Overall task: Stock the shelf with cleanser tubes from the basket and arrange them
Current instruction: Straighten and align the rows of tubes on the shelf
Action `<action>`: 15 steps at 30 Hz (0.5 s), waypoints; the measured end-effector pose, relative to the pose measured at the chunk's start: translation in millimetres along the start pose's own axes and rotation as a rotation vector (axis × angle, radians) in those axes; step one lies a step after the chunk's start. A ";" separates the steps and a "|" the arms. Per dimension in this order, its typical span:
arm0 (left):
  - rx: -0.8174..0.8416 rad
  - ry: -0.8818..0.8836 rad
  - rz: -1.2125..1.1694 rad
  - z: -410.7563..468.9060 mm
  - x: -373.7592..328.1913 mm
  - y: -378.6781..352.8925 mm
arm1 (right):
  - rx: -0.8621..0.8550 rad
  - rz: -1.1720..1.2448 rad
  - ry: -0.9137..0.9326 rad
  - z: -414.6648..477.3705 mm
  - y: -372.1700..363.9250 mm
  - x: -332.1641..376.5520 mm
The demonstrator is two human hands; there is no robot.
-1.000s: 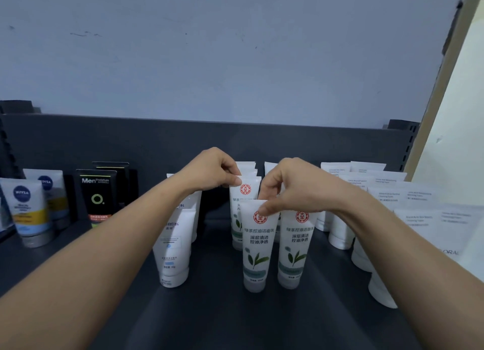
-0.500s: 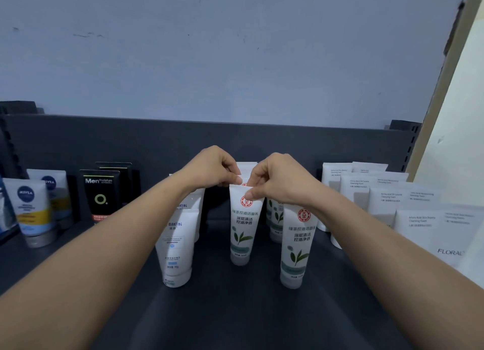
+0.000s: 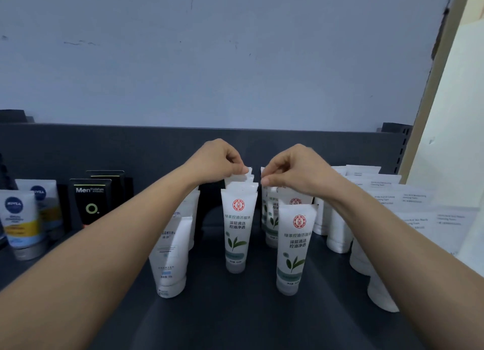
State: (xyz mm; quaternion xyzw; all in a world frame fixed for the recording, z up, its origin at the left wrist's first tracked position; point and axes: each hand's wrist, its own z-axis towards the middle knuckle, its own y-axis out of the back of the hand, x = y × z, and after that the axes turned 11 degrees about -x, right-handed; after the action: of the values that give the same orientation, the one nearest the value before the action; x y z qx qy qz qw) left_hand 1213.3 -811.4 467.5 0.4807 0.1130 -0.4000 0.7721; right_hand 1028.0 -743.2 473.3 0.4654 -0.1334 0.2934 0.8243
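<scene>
The left hand point(image 3: 217, 162) is curling its fingers and pinching the crimped top edge of a rear tube point(image 3: 242, 177) in the left row of green-leaf cleanser tubes. Across a narrow gap, the right hand point(image 3: 294, 170) is doing likewise, its thumb and forefinger closing on the top of a back tube point(image 3: 264, 175) in the right row. Both bare forearms are reaching in from the lower corners.

Directly below the left fingertips, the front green-leaf tube point(image 3: 237, 229) is standing upright on its cap, heading the left row, with the other tubes overlapping close behind it. Just right of that front tube and nearer the camera, a second green-leaf tube point(image 3: 294, 247) is standing upright, heading the right row. Left of the front tube, white tubes with blue print point(image 3: 170, 255) are standing in a file, partly hidden by the left forearm. Farther left of it, black tubes point(image 3: 90, 200) are standing, and beyond them blue-logo tubes point(image 3: 21, 224). Well right of it, plain white tubes point(image 3: 337, 234) are crowding in rows. The dark shelf point(image 3: 235, 321) is carrying them all.
</scene>
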 end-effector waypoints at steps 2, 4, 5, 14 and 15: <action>0.002 -0.035 0.028 8.2 -11.6 -5.8 | -0.076 0.002 -0.066 0.3 9.3 -13.6; 0.010 -0.069 0.075 18.1 -21.4 -14.3 | -0.125 -0.060 -0.105 0.3 12.0 -26.7; 0.017 -0.087 0.103 23.0 -25.5 -19.1 | -0.136 -0.094 -0.116 0.6 11.6 -32.3; 0.116 -0.193 0.405 55.9 -27.6 -59.0 | -0.090 -0.154 -0.202 13.0 -1.6 -56.5; 0.117 -0.195 0.423 57.9 -26.0 -60.9 | -0.082 -0.140 -0.215 14.5 -3.1 -58.1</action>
State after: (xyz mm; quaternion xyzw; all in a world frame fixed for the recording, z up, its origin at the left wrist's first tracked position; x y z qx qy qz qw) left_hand 1140.0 -859.6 472.1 0.4966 -0.0887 -0.2797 0.8169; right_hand 984.6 -777.6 450.2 0.4682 -0.2000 0.1777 0.8421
